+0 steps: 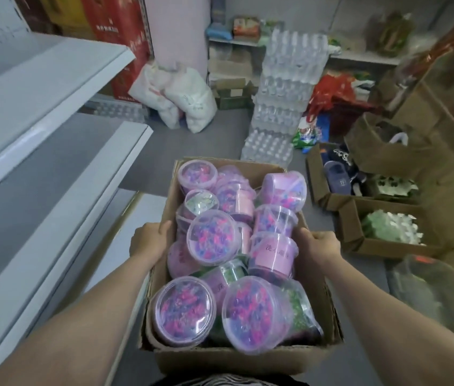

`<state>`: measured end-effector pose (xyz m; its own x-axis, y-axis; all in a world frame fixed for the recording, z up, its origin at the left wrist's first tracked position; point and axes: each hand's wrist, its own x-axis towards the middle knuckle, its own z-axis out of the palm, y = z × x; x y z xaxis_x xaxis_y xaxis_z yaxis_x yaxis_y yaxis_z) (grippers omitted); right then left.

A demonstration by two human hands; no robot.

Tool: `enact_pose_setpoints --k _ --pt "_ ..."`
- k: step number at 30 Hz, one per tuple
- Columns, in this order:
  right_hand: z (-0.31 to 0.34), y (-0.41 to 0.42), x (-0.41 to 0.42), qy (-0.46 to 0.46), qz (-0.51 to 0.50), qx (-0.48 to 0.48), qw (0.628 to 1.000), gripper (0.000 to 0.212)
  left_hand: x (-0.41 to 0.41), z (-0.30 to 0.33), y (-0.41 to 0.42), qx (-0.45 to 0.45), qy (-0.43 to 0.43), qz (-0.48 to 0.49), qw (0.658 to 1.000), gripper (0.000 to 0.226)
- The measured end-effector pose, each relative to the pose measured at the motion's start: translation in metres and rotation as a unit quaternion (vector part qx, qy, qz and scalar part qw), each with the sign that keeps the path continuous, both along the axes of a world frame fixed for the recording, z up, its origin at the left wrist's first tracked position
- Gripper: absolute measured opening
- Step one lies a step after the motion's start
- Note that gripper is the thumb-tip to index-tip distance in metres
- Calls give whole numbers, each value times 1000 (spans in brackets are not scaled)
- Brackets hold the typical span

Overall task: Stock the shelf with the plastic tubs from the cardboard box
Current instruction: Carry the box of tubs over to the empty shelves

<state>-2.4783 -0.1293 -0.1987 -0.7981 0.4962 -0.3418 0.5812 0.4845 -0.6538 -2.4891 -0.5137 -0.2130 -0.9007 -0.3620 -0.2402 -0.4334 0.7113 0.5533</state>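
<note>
The left hand [150, 242] grips the left wall of the cardboard box [237, 360], fingers curled over its top edge, and the right hand [319, 247] grips the right wall the same way, so the box is held between both bare forearms in front of the body. The box is packed full of round plastic tubs [210, 238] with clear lids, most filled with pink, purple and blue pieces, a few with green; some stand upright, others lie tilted or on their sides, piled over one another. To the left runs the white shelf [53, 168], its boards bare where they show. Ahead on the grey floor stands a stack of shrink-wrapped water bottles [290, 87], with white sacks [181, 98] near the pink wall behind it. To the right, open brown boxes [329, 201] sit on the floor, one holding dark slippers [337, 176].
</note>
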Motion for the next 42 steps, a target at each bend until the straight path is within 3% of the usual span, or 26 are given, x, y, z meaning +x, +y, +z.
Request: enact_pose_setpoints --k 11,24,42 --pt "-9 -9 -214 -13 32 10 999 51 -192 -2 -10 -16 -13 -12 1000 50" --pt "-72 -51 -382 -50 -19 53 997 52 -395 -63 -34 -49 -33 -55 997 48" --pt "-176 -45 -475 -104 -65 34 992 48 -491 -173 -23 -14 -91 -28 995 47"
